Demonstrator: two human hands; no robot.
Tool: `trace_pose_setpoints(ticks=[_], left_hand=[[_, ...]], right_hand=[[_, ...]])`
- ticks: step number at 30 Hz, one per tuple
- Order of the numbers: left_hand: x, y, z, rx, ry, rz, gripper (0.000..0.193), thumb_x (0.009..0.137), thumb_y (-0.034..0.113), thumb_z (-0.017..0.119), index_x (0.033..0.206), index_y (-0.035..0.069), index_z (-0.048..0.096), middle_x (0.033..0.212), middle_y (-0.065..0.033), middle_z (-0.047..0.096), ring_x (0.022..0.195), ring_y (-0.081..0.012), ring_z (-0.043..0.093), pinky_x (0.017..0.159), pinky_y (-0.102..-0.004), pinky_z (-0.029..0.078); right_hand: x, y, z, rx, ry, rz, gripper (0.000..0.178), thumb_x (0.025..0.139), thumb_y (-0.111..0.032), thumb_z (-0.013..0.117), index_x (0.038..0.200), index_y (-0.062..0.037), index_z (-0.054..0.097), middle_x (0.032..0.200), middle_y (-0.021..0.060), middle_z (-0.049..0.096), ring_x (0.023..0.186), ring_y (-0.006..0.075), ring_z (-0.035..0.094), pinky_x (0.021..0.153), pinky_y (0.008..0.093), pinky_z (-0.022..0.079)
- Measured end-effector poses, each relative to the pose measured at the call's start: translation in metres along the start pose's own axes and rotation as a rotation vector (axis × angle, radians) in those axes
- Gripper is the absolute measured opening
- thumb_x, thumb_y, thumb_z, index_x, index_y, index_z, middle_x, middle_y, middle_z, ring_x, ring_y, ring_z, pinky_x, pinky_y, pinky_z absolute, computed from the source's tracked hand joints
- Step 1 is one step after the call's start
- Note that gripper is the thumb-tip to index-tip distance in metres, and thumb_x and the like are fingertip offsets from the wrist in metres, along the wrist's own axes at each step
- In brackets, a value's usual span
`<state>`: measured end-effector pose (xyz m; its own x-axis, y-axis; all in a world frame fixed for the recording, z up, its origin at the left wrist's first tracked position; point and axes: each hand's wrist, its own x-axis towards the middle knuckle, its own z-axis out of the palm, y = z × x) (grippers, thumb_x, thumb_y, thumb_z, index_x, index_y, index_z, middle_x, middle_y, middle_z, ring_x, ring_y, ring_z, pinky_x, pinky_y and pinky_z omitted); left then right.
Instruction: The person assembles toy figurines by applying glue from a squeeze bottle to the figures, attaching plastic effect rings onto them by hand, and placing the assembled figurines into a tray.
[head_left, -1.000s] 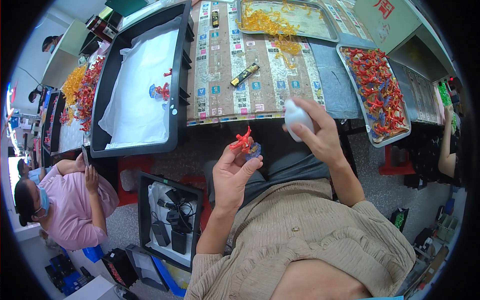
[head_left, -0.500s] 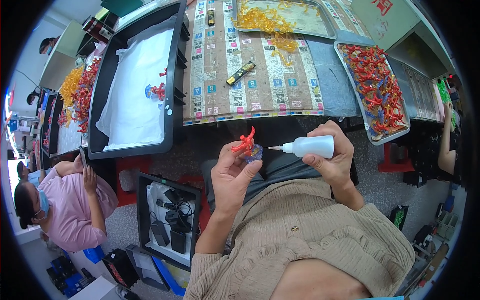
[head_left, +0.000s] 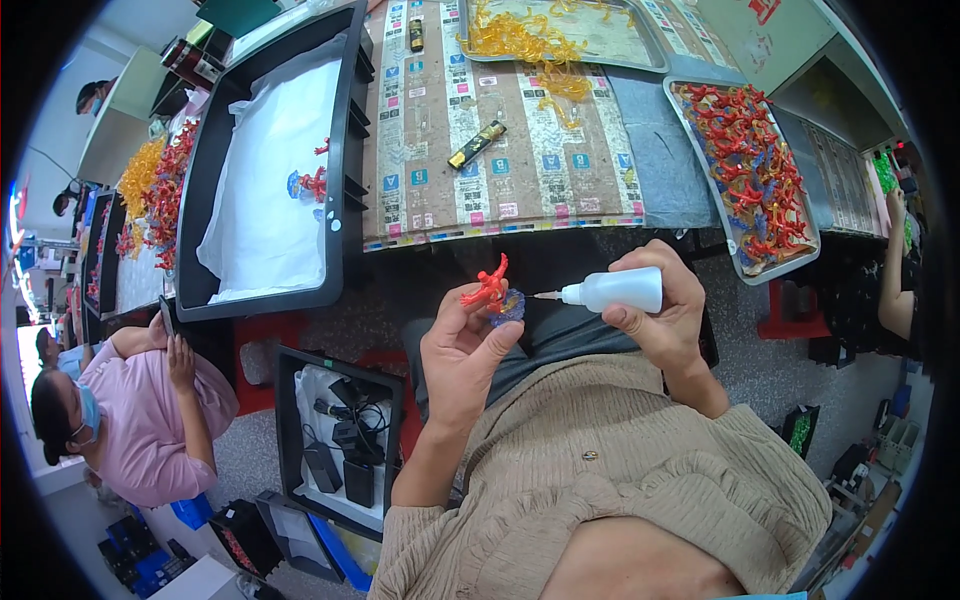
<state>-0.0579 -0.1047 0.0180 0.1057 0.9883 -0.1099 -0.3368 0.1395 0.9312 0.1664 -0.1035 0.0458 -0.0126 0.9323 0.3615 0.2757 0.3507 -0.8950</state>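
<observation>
Between the thumb and fingers of my left hand (head_left: 462,350) is a small red figurine (head_left: 487,287) on a bluish-purple base (head_left: 508,308). My right hand (head_left: 665,310) is wrapped round a white squeeze bottle (head_left: 622,290), which lies nearly level. Its thin needle tip points left and reaches the edge of the base; whether it touches, I cannot tell. Both hands are over my lap, in front of the table edge. At the left, a black tray (head_left: 338,225) lined with white sheet holds another red figurine (head_left: 312,184) with a bluish part.
A metal tray (head_left: 735,240) of red and blue figurines stands at the right. Yellow translucent strips (head_left: 530,40) spill from a far tray. A black-and-gold stick (head_left: 477,145) lies on the printed table cover (head_left: 430,205). A black bin (head_left: 285,440) with adapters stands lower left. A person in pink (head_left: 150,400) sits left.
The whole view has shifted slightly. My hands, the figurine and the bottle keep nearly the same positions relative to each other.
</observation>
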Motion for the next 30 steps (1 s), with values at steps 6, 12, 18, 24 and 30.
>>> trace_pose_setpoints(ticks=[6,12,18,24,30], left_hand=[[-0.0003,-0.0016,-0.0023,0.034,-0.011,0.000,0.047,0.079,-0.001,0.073,0.123,-0.001,0.056,0.118,-0.0109,0.061,0.100,-0.0149,0.061,0.085,-0.0292,0.055],[-0.0014,-0.0012,-0.0019,-0.012,-0.001,-0.005,0.047,0.080,0.000,0.073,0.123,-0.001,0.055,0.120,-0.0137,0.060,0.100,-0.0168,0.062,0.085,-0.0315,0.056],[-0.0019,-0.0003,-0.0014,-0.014,0.001,-0.023,0.048,0.080,0.002,0.074,0.123,-0.002,0.055,0.121,-0.0149,0.060,0.102,-0.0186,0.062,0.085,-0.0331,0.056],[-0.0018,-0.0017,-0.0007,-0.032,0.003,-0.015,0.047,0.081,0.004,0.073,0.123,-0.002,0.055,0.121,-0.0153,0.060,0.100,-0.0191,0.063,0.083,-0.0330,0.057],[-0.0019,0.0032,0.0059,-0.090,0.014,-0.128,0.045,0.083,0.012,0.073,0.122,-0.004,0.056,0.115,-0.0154,0.063,0.088,-0.0161,0.066,0.077,-0.0292,0.057]], right_hand=[[-0.0005,0.0004,0.0006,0.003,0.016,-0.006,0.042,0.071,-0.028,0.084,0.099,-0.0027,0.064,0.084,0.0055,0.060,0.073,0.0138,0.056,0.063,0.0258,0.043],[-0.0011,0.0009,0.0000,-0.013,0.012,-0.004,0.043,0.072,-0.028,0.084,0.100,-0.0025,0.063,0.084,0.0058,0.060,0.073,0.0140,0.056,0.063,0.0259,0.043],[-0.0013,0.0000,-0.0008,-0.012,0.011,-0.018,0.043,0.072,-0.028,0.083,0.100,-0.0025,0.063,0.084,0.0063,0.060,0.072,0.0142,0.056,0.062,0.0261,0.043],[-0.0020,-0.0005,-0.0016,-0.009,0.011,-0.007,0.043,0.072,-0.028,0.084,0.100,-0.0024,0.063,0.084,0.0062,0.060,0.073,0.0141,0.056,0.063,0.0257,0.043],[-0.0039,-0.0051,-0.0001,0.047,0.033,0.015,0.042,0.071,-0.026,0.084,0.100,-0.0024,0.063,0.086,0.0057,0.060,0.074,0.0139,0.056,0.063,0.0254,0.043]])
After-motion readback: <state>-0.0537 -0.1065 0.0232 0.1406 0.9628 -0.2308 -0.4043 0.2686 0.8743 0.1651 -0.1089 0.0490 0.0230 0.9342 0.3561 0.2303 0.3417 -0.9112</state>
